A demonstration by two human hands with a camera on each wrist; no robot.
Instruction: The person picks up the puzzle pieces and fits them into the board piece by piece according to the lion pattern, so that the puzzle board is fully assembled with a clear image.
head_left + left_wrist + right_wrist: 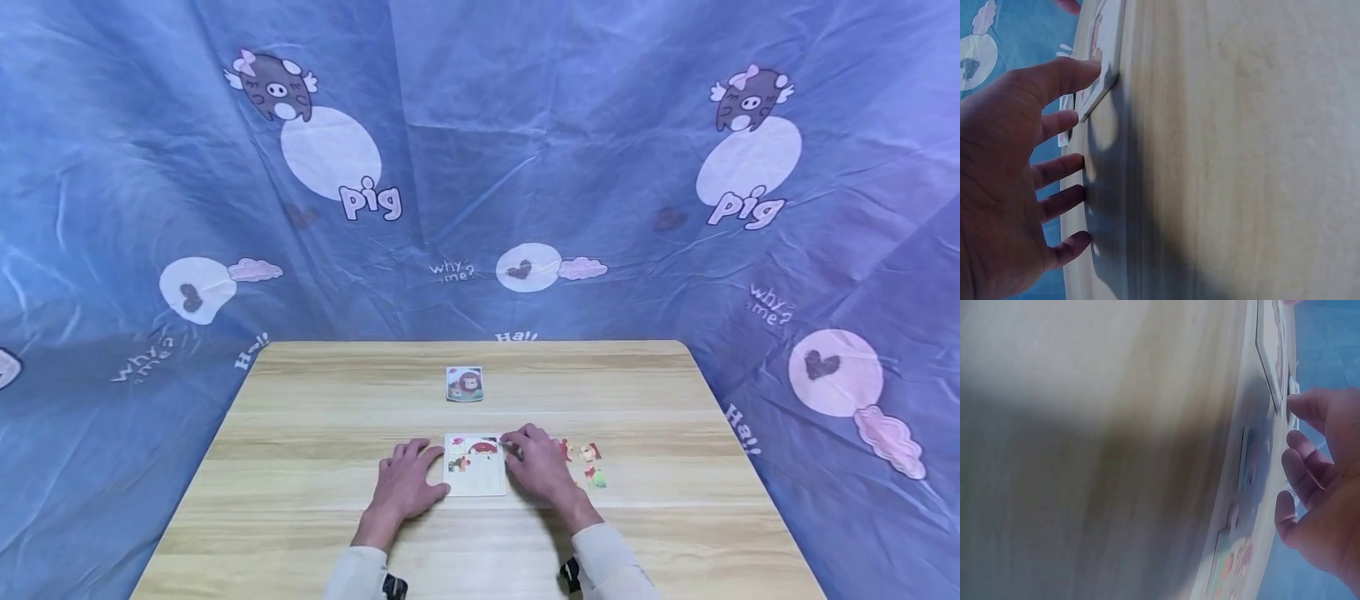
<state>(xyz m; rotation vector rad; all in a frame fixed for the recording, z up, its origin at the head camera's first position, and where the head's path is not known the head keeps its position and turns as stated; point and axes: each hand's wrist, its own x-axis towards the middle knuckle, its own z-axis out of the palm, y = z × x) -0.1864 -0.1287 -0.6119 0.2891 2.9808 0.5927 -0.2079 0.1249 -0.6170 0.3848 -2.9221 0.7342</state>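
Observation:
A white puzzle board [480, 483] lies on the table between both hands, with several picture pieces set along its top and left part. The left hand [407, 483] is at the board's left side, fingers spread; in the left wrist view its thumb [1079, 72] reaches over the board's edge. At the upper right corner of the board is the right hand [542, 467], its fingers loosely bent. No piece shows between its thumb [1313, 405] and fingers in the right wrist view. Loose puzzle pieces [596, 477] lie to its right, partly hidden by the hand.
A card with a lion picture [465, 384] lies farther back on the wooden table [315, 417]. Blue printed cloth [480, 167] hangs behind the table and along both sides.

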